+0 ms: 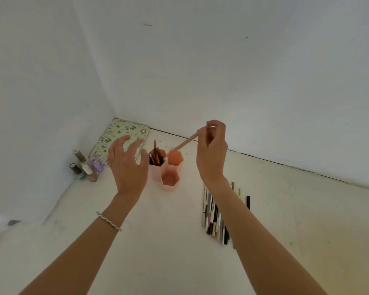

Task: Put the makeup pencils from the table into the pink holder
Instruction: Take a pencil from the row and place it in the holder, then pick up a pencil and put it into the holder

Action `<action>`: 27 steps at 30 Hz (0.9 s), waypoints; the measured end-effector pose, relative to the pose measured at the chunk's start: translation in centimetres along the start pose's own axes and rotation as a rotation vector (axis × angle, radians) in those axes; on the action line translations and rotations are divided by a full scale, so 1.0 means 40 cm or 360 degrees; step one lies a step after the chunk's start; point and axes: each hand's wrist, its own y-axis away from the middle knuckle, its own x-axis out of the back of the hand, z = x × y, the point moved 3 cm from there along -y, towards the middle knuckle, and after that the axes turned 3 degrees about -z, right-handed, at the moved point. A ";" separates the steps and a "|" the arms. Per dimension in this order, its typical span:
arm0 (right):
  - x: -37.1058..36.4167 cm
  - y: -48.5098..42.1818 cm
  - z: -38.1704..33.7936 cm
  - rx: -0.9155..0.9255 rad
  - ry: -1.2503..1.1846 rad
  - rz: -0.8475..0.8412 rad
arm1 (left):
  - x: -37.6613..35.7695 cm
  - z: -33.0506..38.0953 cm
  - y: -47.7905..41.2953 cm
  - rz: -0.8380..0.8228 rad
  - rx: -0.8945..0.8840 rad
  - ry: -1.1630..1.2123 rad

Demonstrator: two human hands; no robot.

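- Left hand (127, 167): centre-left of frame, raised, back towards camera, fingers spread and loosely curved, holding nothing.
- Right hand (212, 154): centre of frame, raised, thumb and fingertips pinching the upper end of a slim pale-pink pencil (185, 143).
- Both bare forearms enter from the bottom edge, angling inward.

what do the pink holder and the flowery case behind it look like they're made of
Pink holder: probably thin matte plastic; its hexagon walls glow as light passes through. Flowery case: looks like padded printed fabric, with soft rounded corners, though a coated material is possible.
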 end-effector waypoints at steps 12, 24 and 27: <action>-0.107 0.105 0.070 0.0324 0.0685 -0.0617 | 0.028 0.145 0.051 -0.0114 0.0103 0.0676; 0.213 0.051 0.200 -0.0332 0.0542 -0.0140 | -0.319 0.246 0.332 -0.1593 0.0604 -0.0247; 0.231 0.066 0.229 -0.0386 0.0546 -0.0155 | -0.333 0.250 0.335 -0.1556 0.0623 -0.0376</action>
